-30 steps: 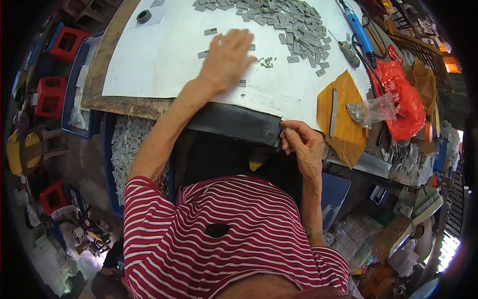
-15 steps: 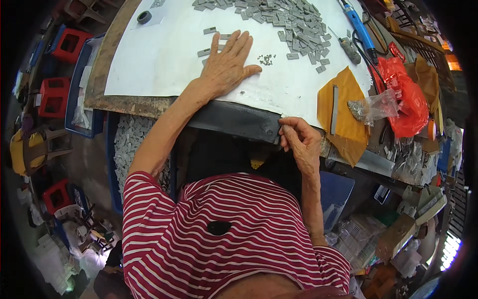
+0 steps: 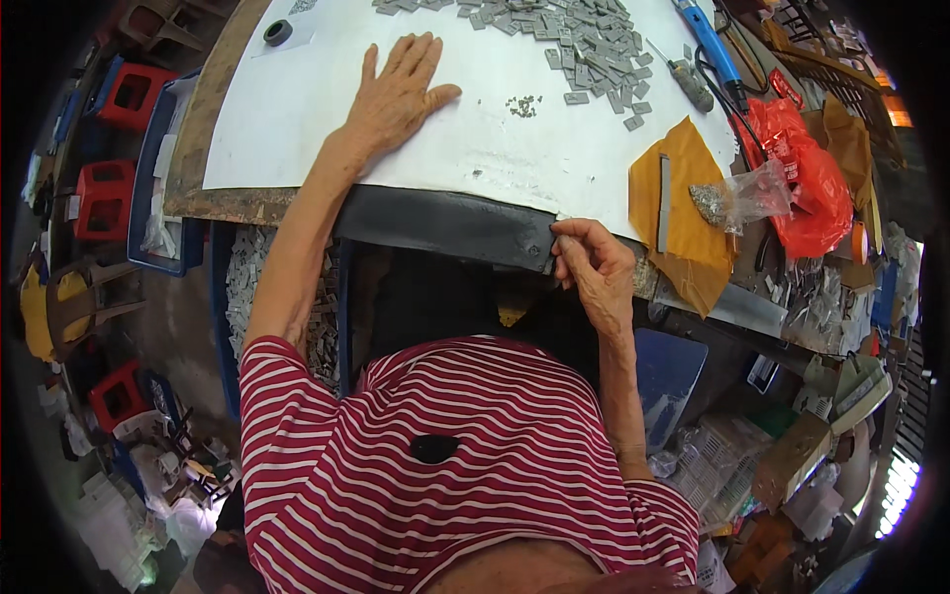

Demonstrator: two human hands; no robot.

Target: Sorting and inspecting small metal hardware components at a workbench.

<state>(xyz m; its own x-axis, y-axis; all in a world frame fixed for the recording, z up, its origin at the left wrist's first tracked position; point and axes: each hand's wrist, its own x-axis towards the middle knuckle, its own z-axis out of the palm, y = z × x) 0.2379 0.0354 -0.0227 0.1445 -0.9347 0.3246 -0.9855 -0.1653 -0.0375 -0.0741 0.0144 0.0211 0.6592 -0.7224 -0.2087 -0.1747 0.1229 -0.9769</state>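
"What's closest to you?"

"A dark red shirt [image 3: 465, 426] with white stripes, right below me. Just past it I see a dark panel [image 3: 445, 230] running along the front edge of the tabletop [image 3: 247, 205]."

"And the right hand [image 3: 594, 265]?"

"At that panel's right end. I read its thumb and fingers as pinched together on the corner."

"Anything near it?"

"To its right I've got a piece of brown paper [image 3: 685, 238] hanging over the tabletop's edge, with a narrow grey strip [image 3: 663, 203] lying on it. A clear plastic bag [image 3: 742, 206] with small metal pieces touches the paper's right side, and a red plastic bag [image 3: 797, 183] sits next to that."

"Where's the left hand [image 3: 394, 99]?"

"Farther in, palm down on the white sheet [image 3: 287, 129], fingers spread. I can't tell what, if anything, is under the palm."

"Past that?"

"Some tiny metal bits [image 3: 522, 106] to its right, then a heap of flat grey pieces [image 3: 599, 49]. I see a screwdriver [image 3: 693, 87] right of the heap, a blue corded tool [image 3: 712, 46] beside it, and a black tape roll [image 3: 271, 39] far over on the left."
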